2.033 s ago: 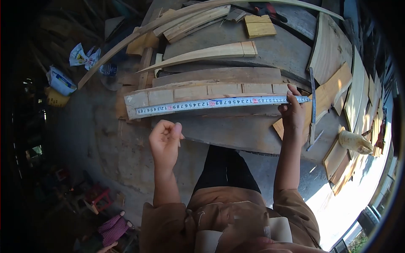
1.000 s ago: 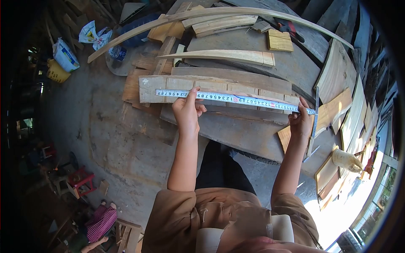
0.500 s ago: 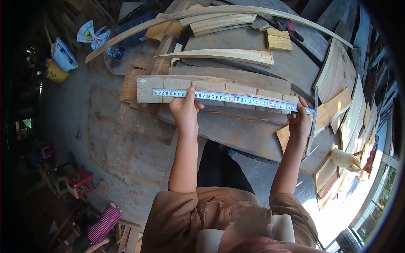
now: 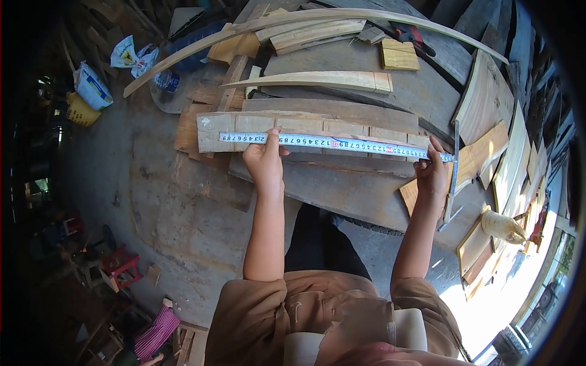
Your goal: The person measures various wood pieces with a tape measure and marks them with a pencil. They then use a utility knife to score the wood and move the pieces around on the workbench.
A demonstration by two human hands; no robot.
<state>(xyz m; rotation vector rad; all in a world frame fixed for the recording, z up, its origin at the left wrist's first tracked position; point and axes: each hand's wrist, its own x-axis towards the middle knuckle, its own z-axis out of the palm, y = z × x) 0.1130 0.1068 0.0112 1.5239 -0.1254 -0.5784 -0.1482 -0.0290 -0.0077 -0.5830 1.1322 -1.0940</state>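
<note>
A white measuring tape point(image 4: 354, 144) with blue edges lies stretched along a pale wooden board point(image 4: 210, 135) that has lines across it. My left hand point(image 4: 264, 160) pinches the tape left of its middle, thumb on top. Close to the tape's right end, my right hand point(image 4: 432, 174) grips it between thumb and fingers. A thin metal bar point(image 4: 455, 143), perhaps part of a square, stands across the tape's right end, just beyond my right hand. Behind the board lies a grey-brown plank point(image 4: 342, 110).
A tapered wood piece point(image 4: 317, 79), a long curved strip point(image 4: 342, 13), a yellowish block point(image 4: 400, 55) and red-and-black pliers point(image 4: 415, 38) lie farther back. Cut boards point(image 4: 482, 155) and a plastic container point(image 4: 502, 227) are at right. A person in striped clothing point(image 4: 159, 329) is lower left.
The view has shifted slightly. Both hands keep their grip on the tape, which stays along the board with almost no movement.
</note>
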